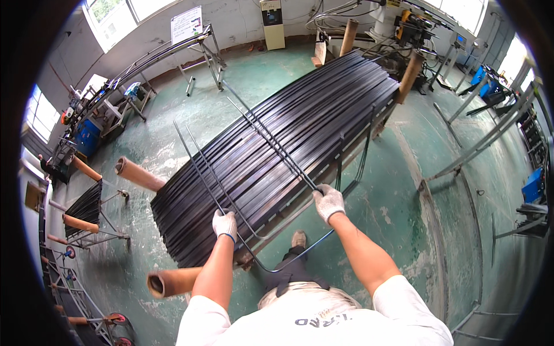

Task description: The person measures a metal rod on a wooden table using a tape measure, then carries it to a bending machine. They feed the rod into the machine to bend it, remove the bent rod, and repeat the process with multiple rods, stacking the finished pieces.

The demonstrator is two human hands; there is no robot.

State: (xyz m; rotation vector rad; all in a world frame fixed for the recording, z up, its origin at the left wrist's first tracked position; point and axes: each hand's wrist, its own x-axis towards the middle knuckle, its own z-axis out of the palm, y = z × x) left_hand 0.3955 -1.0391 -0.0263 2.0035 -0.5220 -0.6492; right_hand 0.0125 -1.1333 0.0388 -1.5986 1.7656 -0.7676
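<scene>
Both my hands wear white knit gloves. My left hand [225,222] is closed around one leg of a dark bent U-shaped metal bar [197,162]. On the other side, my right hand [329,202] grips the legs of the U-shaped bars close together. At least two such bars are held, their curved ends near my body and their straight legs pointing away. They hang over a stack of long dark metal bars or tubes [277,142] on a rack. Several more bent bars [365,147] hang at the rack's near right side.
Brown tube-covered posts [140,174] stick out at the stack's corners, one [175,281] beside my left arm. A smaller rack of bars [86,207] stands left. Metal frames [458,164] stand right, and a bending machine [409,30] at the back. The green floor [381,225] is worn.
</scene>
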